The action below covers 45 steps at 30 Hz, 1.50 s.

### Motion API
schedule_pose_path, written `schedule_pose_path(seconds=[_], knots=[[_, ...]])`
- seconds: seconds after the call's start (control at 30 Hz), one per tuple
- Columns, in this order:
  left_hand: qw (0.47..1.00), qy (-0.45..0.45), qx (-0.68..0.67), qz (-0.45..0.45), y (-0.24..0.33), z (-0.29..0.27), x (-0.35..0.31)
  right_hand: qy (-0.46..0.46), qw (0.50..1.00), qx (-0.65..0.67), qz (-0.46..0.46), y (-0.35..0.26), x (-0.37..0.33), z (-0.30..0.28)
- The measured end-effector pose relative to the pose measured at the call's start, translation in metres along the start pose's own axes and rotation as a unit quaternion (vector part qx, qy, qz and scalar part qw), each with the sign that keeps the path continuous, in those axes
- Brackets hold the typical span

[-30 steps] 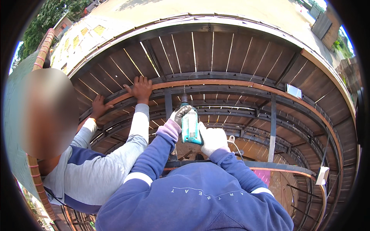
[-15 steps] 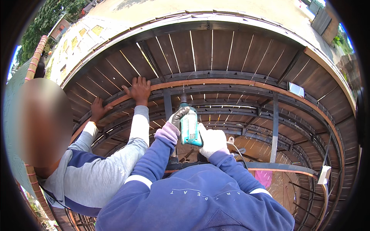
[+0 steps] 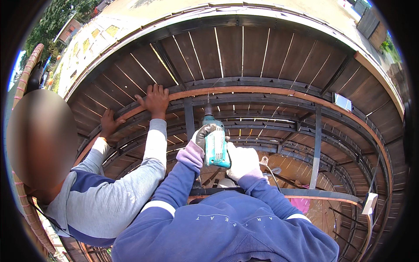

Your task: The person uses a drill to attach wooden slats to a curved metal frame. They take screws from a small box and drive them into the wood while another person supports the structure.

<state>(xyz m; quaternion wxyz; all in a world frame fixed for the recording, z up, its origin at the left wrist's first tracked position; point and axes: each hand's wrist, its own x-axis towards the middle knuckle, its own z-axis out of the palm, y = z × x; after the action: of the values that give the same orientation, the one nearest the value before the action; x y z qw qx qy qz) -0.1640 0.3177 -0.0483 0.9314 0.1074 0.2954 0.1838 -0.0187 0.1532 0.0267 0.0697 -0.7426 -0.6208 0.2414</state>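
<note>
A teal power drill [image 3: 217,150] points away from me, its dark chuck [image 3: 208,109] and thin bit up against a curved reddish-brown wooden strip [image 3: 244,91]. My left hand [image 3: 202,135], in a dark-palmed glove, wraps around the drill's body near the front. At the rear, my right hand [image 3: 242,162] in a white glove is closed on the drill's handle, which its fingers mostly hide. To the left, a co-worker's hands press on the strip, one hand [image 3: 157,102] near the drill and the other hand [image 3: 110,123] farther along.
Curved black metal rails [image 3: 270,102] run in tiers, joined by a grey upright post [image 3: 316,148]. Dark planks [image 3: 229,52] with gaps lie beyond. A white box-shaped fixture [image 3: 342,102] sits on the right; another white fixture [image 3: 370,203] is nearer. A cable [image 3: 274,177] hangs beside my right hand.
The view has shifted slightly. Both my hands keep their hold on the drill, and the co-worker's hands stay on the strip. A pale rounded object now shows below the drill.
</note>
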Motion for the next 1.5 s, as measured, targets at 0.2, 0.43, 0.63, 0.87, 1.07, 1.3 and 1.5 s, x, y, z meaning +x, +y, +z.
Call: schedule_pose_path(seconds=[0.2,0.43,0.63,0.87,1.07,1.3,1.5], knots=[[1.0,0.004,0.005,-0.021,0.0,0.0,0.0,0.019,1.0,-0.009,0.003,-0.001,-0.001,0.002],[1.0,0.001,0.007,-0.023,0.0,0.006,-0.001,0.018,1.0,-0.013,0.009,-0.001,0.002,0.007],[1.0,0.008,0.018,-0.014,0.0,0.0,0.002,0.018,1.0,-0.012,0.006,-0.002,0.002,0.007],[0.999,0.001,0.034,0.018,0.002,0.002,0.0,0.064,0.998,0.008,-0.028,-0.006,-0.003,0.005],[1.0,0.022,0.012,0.015,0.001,0.009,-0.002,0.131,0.99,0.037,-0.045,-0.001,-0.003,0.015],[0.999,0.013,0.024,0.029,0.001,0.004,0.0,0.068,0.997,0.013,-0.032,-0.007,0.001,0.011],[1.0,-0.006,0.022,0.021,0.003,0.004,0.002,0.036,0.999,0.005,-0.03,-0.009,0.003,0.008]])
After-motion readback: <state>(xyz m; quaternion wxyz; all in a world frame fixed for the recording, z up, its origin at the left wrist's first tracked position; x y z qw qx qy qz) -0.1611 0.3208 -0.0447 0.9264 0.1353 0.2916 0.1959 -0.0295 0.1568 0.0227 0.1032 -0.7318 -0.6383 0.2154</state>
